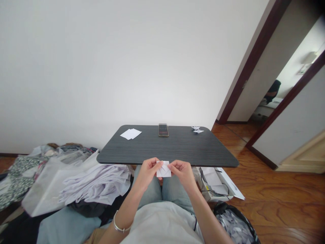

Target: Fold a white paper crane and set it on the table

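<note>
A small folded square of white paper [164, 172] is held between both hands, just off the near edge of the dark table. My left hand [150, 169] pinches its left side, thumb on top. At the upper right, the thumb and fingers of my right hand [183, 170] pinch the other side. Creases and a folded flap show on the paper's face. Several flat white paper sheets [130, 134] lie at the table's far left. Folded paper cranes [198, 130] rest at the far right.
The dark table [142, 149] stands against a white wall. A phone [163, 130] is at its far middle. Piled clothes [99, 183] are at the left. Below right are a box with cables [215, 189] and a black bag of paper scraps [236, 225].
</note>
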A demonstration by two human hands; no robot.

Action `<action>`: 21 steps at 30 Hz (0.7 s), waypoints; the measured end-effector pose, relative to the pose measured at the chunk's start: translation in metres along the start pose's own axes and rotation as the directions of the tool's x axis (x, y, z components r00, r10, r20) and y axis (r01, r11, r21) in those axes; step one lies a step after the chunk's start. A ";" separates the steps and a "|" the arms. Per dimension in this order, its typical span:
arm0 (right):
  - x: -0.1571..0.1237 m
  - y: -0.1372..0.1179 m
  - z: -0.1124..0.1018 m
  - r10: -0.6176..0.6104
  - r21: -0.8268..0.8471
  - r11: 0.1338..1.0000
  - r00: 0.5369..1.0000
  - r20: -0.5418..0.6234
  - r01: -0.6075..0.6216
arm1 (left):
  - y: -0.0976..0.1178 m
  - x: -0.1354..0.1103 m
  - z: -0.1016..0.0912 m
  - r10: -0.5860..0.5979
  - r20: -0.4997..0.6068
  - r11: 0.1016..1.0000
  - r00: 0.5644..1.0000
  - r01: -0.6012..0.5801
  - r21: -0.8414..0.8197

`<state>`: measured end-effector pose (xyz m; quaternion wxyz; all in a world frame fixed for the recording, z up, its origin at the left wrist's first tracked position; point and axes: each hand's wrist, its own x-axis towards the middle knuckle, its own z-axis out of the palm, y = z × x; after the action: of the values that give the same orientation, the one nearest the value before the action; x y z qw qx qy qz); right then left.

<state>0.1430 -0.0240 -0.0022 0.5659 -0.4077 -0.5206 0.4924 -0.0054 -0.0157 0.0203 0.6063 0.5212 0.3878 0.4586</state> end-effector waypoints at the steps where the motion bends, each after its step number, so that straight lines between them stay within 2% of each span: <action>1: 0.000 0.000 0.000 -0.001 0.002 1.000 1.000 -0.001 0.001 | -0.001 0.000 -0.001 0.006 0.006 1.000 1.000 -0.006 -0.004; 8: 0.000 0.003 0.001 0.003 0.055 0.998 1.000 0.022 -0.004 | -0.001 0.001 -0.004 0.019 -0.013 0.999 1.000 -0.019 0.035; 21: 0.002 0.005 0.001 0.026 0.036 0.999 1.000 0.009 -0.026 | -0.002 0.001 -0.005 0.026 0.014 0.996 1.000 -0.027 0.079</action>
<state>0.1413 -0.0213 -0.0071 0.5645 -0.4020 -0.5086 0.5109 -0.0097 -0.0132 0.0173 0.5814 0.5529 0.3951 0.4475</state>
